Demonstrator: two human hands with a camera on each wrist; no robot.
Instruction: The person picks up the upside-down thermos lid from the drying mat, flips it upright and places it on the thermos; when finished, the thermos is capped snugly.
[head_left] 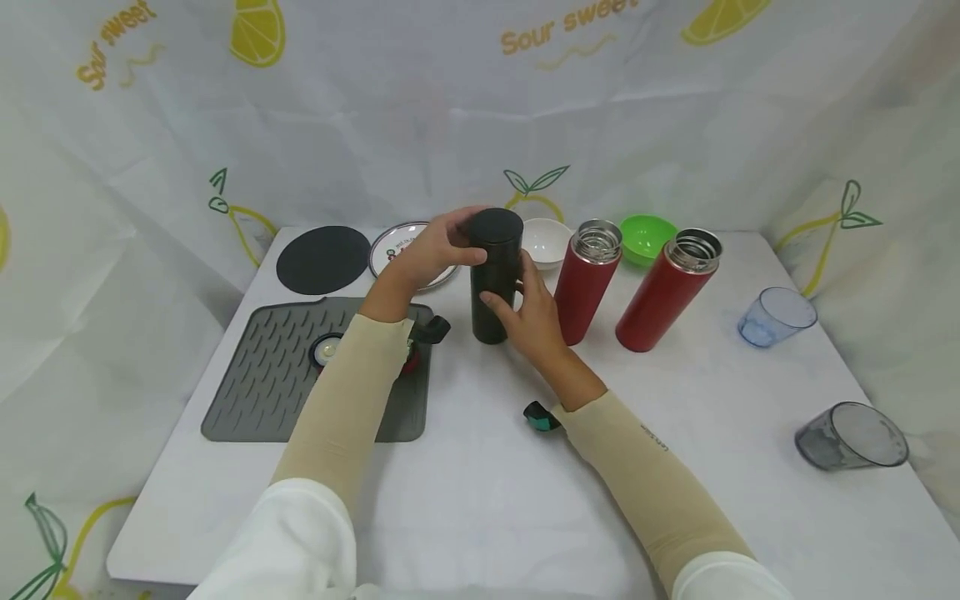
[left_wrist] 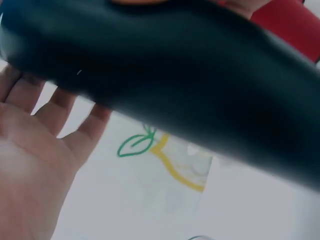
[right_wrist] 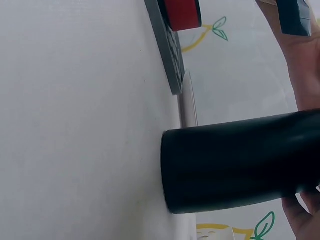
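A black thermos bottle (head_left: 501, 271) with its flat black cap on stands upright near the middle of the table. My left hand (head_left: 429, 257) grips it near the top, thumb across the front just under the cap. Lower down, my right hand (head_left: 536, 321) holds the body from the right, with the thumb in front. The right wrist view shows the bottle's base (right_wrist: 172, 172) at the white tabletop. Close on the right are two red thermos bottles, one nearer (head_left: 585, 287) and one farther right (head_left: 662, 300), both upright with uncapped steel mouths.
On the left lies a grey ridged mat (head_left: 262, 375) with a round cap (head_left: 325, 348) and a red piece (right_wrist: 182, 14) partly behind my left arm. Behind are a black disc (head_left: 322, 260), a plate (head_left: 386, 250), a white bowl (head_left: 546, 240) and a green bowl (head_left: 647, 237). Tumblers, blue (head_left: 776, 317) and grey (head_left: 851, 435), stand right.
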